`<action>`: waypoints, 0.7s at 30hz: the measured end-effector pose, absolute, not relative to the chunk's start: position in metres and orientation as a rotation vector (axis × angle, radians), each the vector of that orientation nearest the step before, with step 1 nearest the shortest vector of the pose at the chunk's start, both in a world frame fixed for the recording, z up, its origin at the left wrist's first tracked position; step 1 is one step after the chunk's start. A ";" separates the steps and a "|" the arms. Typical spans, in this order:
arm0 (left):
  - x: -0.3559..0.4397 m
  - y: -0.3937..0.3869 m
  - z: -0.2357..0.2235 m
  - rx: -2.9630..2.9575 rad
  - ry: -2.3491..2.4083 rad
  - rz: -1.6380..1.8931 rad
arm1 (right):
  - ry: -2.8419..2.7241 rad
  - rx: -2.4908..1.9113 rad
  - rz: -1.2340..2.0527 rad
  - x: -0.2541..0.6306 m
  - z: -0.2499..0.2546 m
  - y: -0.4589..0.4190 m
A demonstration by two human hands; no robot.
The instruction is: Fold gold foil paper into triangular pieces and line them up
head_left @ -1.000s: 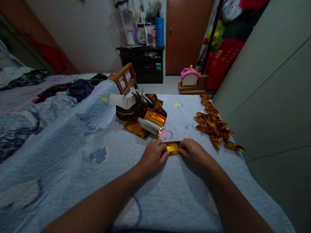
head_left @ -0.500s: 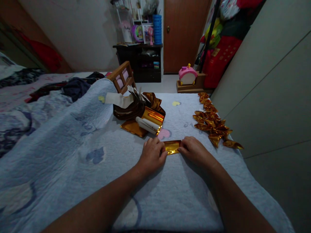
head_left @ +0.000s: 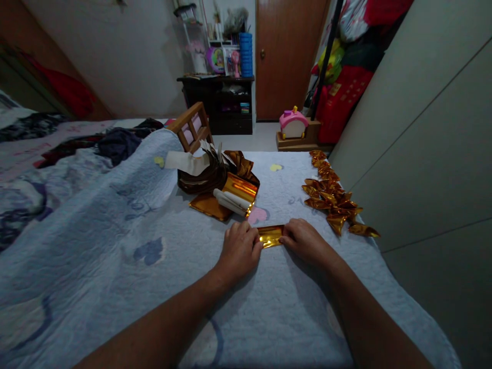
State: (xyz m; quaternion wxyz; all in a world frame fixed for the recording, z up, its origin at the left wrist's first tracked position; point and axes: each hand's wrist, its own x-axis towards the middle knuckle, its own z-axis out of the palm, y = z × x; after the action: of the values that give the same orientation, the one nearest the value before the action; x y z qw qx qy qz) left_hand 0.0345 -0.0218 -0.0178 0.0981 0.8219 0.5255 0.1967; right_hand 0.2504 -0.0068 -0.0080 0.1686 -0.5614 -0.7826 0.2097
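A shiny gold foil paper (head_left: pixel 271 236), folded or rolled into a narrow strip, lies on the pale blue quilt (head_left: pixel 246 312) between my hands. Its left end is pinched by my left hand (head_left: pixel 241 247), whose fingers curl over the foil. My right hand (head_left: pixel 305 240) grips the other end, thumb in front and fingers behind. Just beyond is a loose stack of gold foil sheets (head_left: pixel 240 187) with brown and white paper edges fanned up. To the right, several folded gold foil pieces (head_left: pixel 332 205) lie in a heap along the bed's edge.
A wooden bed rail (head_left: pixel 194 125) stands behind the stack. Rumpled clothes (head_left: pixel 119 146) lie at the left. Past the bed are a dark cabinet (head_left: pixel 215 102), a brown door (head_left: pixel 282 61) and a pink toy (head_left: pixel 293 124). A pale wardrobe (head_left: pixel 434 169) borders the right side.
Both hands keep their hold on the foil strip, with barely any movement. The whole view has shifted slightly, so the room appears a little lower and further left.
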 end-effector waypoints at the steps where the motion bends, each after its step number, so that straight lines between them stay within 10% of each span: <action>1: 0.034 -0.022 -0.018 2.439 1.556 0.604 | -2.228 -1.598 0.597 0.250 -0.008 -0.007; 21: 0.033 -0.033 -0.011 2.997 1.320 0.467 | -2.255 -1.724 0.558 0.249 -0.005 -0.009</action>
State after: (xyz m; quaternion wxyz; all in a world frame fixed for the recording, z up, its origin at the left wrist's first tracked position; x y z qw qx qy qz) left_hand 0.0327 -0.0334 -0.0111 -0.0829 0.9029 0.3976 0.1407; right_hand 0.2494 -0.0091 -0.0049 0.1241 -0.5915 -0.7734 0.1913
